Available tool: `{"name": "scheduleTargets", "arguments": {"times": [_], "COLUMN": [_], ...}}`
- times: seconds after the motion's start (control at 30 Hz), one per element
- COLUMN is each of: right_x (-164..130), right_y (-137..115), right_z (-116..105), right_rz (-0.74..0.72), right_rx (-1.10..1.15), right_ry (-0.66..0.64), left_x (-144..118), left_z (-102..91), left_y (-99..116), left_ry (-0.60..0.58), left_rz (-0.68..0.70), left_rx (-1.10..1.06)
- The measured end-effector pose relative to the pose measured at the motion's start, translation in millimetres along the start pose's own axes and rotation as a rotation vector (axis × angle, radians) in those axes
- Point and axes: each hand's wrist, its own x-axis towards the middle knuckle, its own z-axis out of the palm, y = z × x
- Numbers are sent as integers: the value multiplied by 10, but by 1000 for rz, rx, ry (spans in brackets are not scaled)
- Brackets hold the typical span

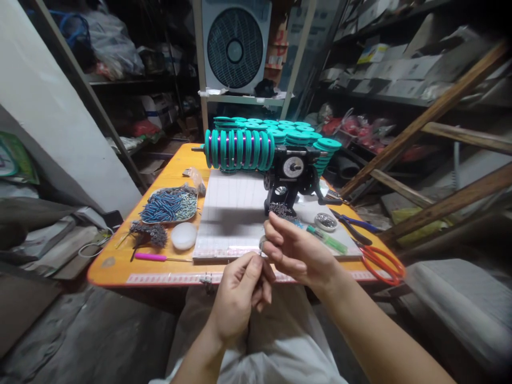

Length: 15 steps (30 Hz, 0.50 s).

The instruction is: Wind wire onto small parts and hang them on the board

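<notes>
My left hand (240, 290) and my right hand (296, 248) meet just in front of the near edge of an orange table (120, 266). Both pinch a small silvery metal piece (262, 244) between fingertips; its exact form is too small to tell. Behind them stands a black hand-cranked winding machine (290, 178) on a white board (232, 213), with a row of teal spools (239, 149) on its spindle. A heap of small dark parts (280, 209) lies at the machine's foot.
A tray of blue tubes (170, 205), a dark bundle (150, 233), a white round lid (184, 236) and a pink-handled tool (152, 256) lie at left. Orange scissors (380, 261), blue-handled pliers (356, 224), a green pen (326, 240) and a small tin (326, 221) lie at right. Stacked teal spools (296, 133), fan (234, 45), shelves behind.
</notes>
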Motion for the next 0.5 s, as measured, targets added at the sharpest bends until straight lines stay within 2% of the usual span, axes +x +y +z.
{"name": "scheduleTargets", "arguments": {"times": [0.13,0.27,0.5], "right_x": [29,32,6], "right_y": [30,-24,-59], "right_z": [133,160,73], "right_rz": [-39,-101,-128], "right_rx": [146,232,224], "right_ry": [157,269,295], "left_x": [-25,-153,-506], "left_z": [62,120,67], "left_y": [-82,-200,-436], "left_ry": [66,60,-53], "left_rz": [25,-20,-191], "left_rx": [-150,-212,-449]}}
